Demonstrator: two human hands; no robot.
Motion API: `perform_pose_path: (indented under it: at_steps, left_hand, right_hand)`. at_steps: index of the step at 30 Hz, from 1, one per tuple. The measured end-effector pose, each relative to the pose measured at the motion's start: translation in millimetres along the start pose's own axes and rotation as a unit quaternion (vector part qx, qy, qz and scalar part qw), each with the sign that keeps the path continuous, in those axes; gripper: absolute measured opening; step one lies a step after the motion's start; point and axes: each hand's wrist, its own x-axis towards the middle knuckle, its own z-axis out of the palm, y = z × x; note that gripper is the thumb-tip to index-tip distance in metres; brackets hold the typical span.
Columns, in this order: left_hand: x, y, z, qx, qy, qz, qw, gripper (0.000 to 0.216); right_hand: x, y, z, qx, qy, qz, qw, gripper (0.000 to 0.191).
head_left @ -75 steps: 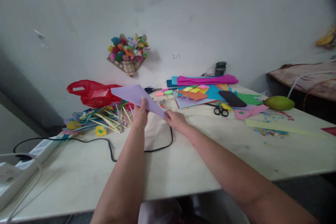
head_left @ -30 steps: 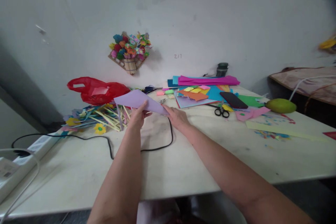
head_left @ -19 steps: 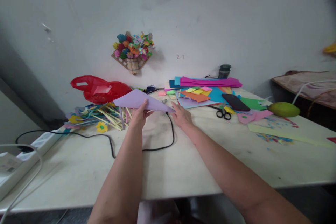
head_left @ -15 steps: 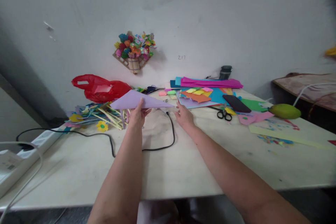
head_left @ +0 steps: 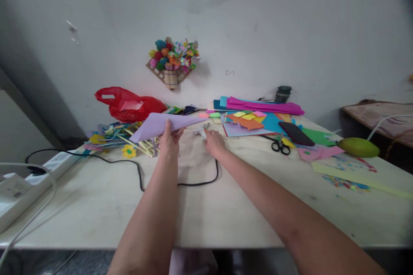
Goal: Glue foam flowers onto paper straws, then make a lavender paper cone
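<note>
A sheet of lilac paper (head_left: 156,125), folded to a long point on its right, is pinched in my left hand (head_left: 169,139), thumb on top. My right hand (head_left: 214,142) is closed around a small pale glue gun (head_left: 202,132), mostly hidden by my fingers. From it a black cord (head_left: 200,184) loops over the table towards the left. Beyond my left hand lie pale yellow paper strips (head_left: 145,147) and a yellow paper flower (head_left: 129,151).
A red plastic bag (head_left: 129,107) stands behind the strips. Coloured papers (head_left: 245,122), black-handled scissors (head_left: 280,148), a dark phone (head_left: 296,133) and a green mango-like fruit (head_left: 359,147) lie on the right. A white power strip (head_left: 41,180) runs along the left edge.
My right hand has moved from the paper's pointed end down and left and closed on the glue gun. My left hand has tilted the lilac paper. The view has shifted slightly left.
</note>
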Motion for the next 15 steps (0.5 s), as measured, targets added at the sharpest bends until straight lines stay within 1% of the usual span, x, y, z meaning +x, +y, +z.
perform_pose_path:
  at_steps: [3,8,15]
  left_hand:
    - [-1,-1,1,-0.007,0.005,-0.008,1.0,0.037]
    - [0,-2,-1,-0.031,0.012,-0.024,0.999,0.039]
    - [0,0,1,-0.05,0.023,-0.01,0.998,0.032]
  right_hand:
    - [12,-9,3,-0.032,-0.011,0.009,0.999,0.032]
    - [26,-16,12,-0.052,-0.031,0.027,0.998,0.03]
    - [28,-10,10,-0.082,-0.033,0.026,0.996,0.038]
